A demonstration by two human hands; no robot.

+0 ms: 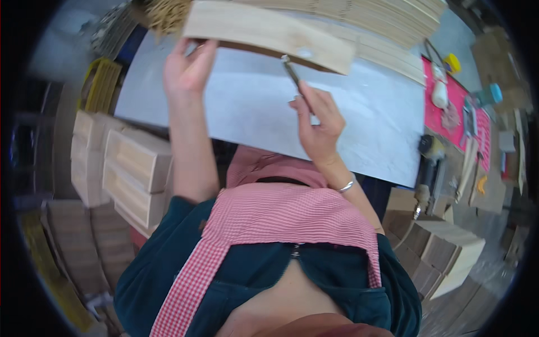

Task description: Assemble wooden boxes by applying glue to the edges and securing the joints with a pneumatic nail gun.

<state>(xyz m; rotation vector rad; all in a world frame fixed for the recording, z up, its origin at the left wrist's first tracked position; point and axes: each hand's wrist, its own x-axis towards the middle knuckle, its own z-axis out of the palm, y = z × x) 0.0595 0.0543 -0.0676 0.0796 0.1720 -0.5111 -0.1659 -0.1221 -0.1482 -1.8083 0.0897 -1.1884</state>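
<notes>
A long, pale wooden box or panel is held tilted over the far side of the white worktable. My left hand grips its lower edge near the left end, fingers partly hidden behind the wood. My right hand is closed round a slim dark tool, whose kind I cannot make out. The tool's whitish tip is at the lower edge of the wood, right of its middle. Close to that tip, a small shiny whitish patch shows on the wood, beside a brownish smudge.
Wooden strips are stacked along the table's far side. On a pink sheet at the right lies a white bottle. Wooden boxes are piled on the left, with more at the lower right. A yellow crate stands far left.
</notes>
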